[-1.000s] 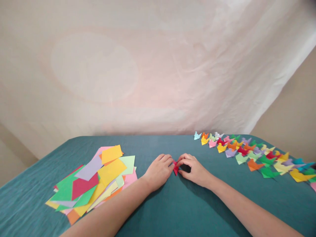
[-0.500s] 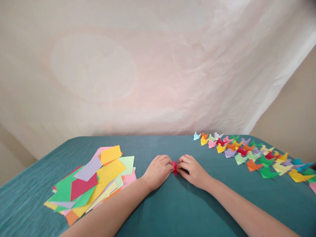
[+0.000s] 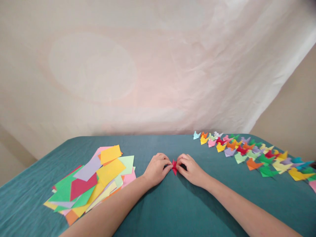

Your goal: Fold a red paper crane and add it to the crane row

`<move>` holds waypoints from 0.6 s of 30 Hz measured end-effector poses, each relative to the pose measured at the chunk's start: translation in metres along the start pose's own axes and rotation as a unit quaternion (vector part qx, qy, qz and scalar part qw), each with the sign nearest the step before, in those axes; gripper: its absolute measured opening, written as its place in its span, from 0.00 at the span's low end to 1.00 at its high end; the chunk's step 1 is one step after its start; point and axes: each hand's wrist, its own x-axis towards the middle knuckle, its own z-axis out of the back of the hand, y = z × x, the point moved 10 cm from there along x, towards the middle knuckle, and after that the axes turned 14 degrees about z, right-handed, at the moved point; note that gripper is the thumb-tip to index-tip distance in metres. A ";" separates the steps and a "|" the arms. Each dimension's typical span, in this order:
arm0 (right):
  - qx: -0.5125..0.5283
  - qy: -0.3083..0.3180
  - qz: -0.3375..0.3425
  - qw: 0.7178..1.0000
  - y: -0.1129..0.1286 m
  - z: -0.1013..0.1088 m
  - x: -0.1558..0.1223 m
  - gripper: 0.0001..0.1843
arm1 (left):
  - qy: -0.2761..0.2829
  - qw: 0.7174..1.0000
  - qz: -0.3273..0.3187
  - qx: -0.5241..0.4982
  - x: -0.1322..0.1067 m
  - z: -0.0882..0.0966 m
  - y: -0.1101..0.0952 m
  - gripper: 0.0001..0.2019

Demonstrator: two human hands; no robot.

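Observation:
A small folded red paper piece (image 3: 174,166) sits at the middle of the teal table (image 3: 172,207). My left hand (image 3: 156,168) pinches its left side with curled fingers. My right hand (image 3: 192,169) pinches its right side the same way. Both hands rest low on the cloth, knuckles up, and cover most of the red paper.
A loose pile of coloured paper squares (image 3: 91,179) lies at the left. Rows of several finished folded paper birds (image 3: 249,153) run along the right side toward the table's edge. A pale sheet (image 3: 148,65) hangs behind the table.
Both hands and the red paper have shifted slightly away from me, and the fingers have drawn closer together on the paper.

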 end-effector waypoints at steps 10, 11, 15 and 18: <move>-0.018 -0.009 -0.028 0.999 -0.005 0.000 -0.001 0.06 | -0.005 1.000 0.022 -0.016 0.001 -0.002 0.005 0.05; -0.018 -0.011 -0.028 0.999 -0.005 0.000 -0.001 0.06 | -0.005 0.999 0.025 -0.022 0.001 -0.002 0.005 0.05; -0.019 -0.014 -0.026 0.999 -0.005 0.000 0.000 0.06 | 0.000 0.998 0.048 -0.049 0.003 -0.002 0.010 0.06; -0.019 -0.012 -0.026 0.999 -0.006 -0.001 0.000 0.06 | 0.003 0.996 0.059 -0.059 0.005 -0.003 0.013 0.06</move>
